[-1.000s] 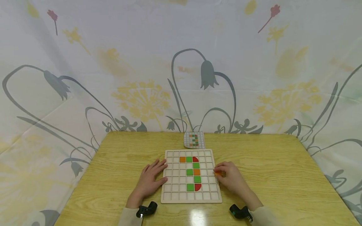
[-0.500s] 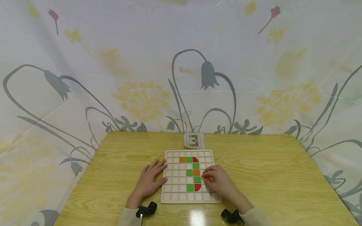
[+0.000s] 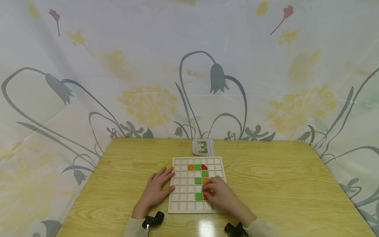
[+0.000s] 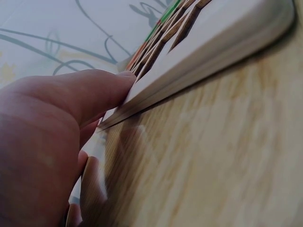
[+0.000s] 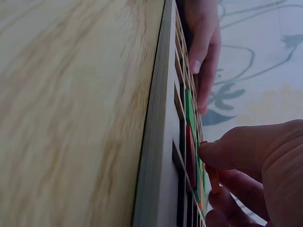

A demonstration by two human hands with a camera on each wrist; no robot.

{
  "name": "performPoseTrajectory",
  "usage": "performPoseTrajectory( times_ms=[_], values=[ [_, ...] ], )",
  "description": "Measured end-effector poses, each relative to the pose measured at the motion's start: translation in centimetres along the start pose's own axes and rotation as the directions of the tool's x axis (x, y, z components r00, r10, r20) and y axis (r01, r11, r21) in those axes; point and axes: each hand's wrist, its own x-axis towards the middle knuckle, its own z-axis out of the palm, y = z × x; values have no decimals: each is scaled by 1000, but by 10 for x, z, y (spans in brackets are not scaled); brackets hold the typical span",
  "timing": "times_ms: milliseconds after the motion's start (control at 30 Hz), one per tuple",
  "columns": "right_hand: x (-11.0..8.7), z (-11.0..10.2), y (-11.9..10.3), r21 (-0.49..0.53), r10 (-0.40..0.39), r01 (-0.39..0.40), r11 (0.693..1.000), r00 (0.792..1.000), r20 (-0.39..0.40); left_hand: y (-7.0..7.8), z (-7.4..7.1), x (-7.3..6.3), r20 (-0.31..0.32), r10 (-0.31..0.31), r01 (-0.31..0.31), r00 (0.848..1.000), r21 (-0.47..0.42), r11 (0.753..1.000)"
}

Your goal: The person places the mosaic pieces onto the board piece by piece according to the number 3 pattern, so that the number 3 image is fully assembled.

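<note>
A pale wooden grid board (image 3: 178, 206) lies on the table, with green, orange and red tiles set in some of its squares. My left hand (image 3: 157, 188) rests at the board's left side, fingers spread; in the left wrist view its thumb (image 4: 106, 90) touches the rim. Over the right half of the board, my right hand (image 3: 221, 195) pinches an orange tile (image 5: 213, 178) between thumb and fingers. That hand partly covers an orange tile (image 3: 205, 180) and a red rounded tile (image 3: 205, 197) in the grid. A green tile (image 3: 198, 196) sits to its left.
Behind the board lies a small printed card (image 3: 202, 147) showing a coloured grid pattern. The wood-grain table (image 3: 281, 177) reaches back to a hanging flower-print cloth (image 3: 148, 65). A black wrist camera (image 3: 153, 220) is strapped to each forearm.
My right hand has moved left with the orange tile, from beside the board's right edge to over the filled squares. My left hand has stayed in place.
</note>
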Motion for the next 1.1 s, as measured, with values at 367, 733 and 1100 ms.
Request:
performPoseTrajectory(
  times_ms=[367, 733, 1100],
  values=[
    [9, 14, -13, 53, -41, 38, 998, 998, 57, 2, -1, 0, -9, 2, -2, 1000, -7, 1000],
    [16, 29, -22, 68, -48, 42, 997, 994, 95, 3, -1, 0, -12, 3, -3, 1000, 1, 1000],
    [19, 27, -24, 63, -45, 37, 997, 990, 135, 1, 1, 0, -19, -4, 5, 1000, 13, 1000]
  ],
)
